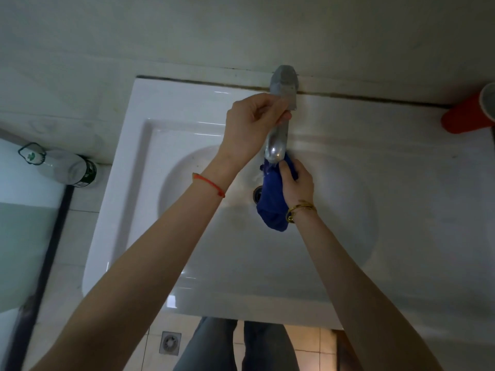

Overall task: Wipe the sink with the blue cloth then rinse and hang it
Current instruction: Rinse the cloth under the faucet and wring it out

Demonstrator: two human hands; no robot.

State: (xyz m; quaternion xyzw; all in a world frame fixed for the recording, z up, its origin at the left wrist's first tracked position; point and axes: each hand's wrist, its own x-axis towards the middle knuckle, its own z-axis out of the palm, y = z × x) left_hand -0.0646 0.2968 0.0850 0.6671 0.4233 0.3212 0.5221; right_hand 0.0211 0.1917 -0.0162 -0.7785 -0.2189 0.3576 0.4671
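The right hand [296,183] is clamped on the bunched dark-blue cloth [272,204], held under the grey metal tap's spout [276,149] above the white ceramic sink [128,162], likely for rinsing, while the left hand [249,124] grips the tap's handle, seemingly working the water.

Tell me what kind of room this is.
Most likely a small bathroom: a white sink with a metal faucet against the wall, and a floor drain set in tiled flooring below.

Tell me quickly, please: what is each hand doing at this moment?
Left hand: closed around the faucet handle.
Right hand: closed, holding the bunched blue cloth under the spout, above the sink drain.
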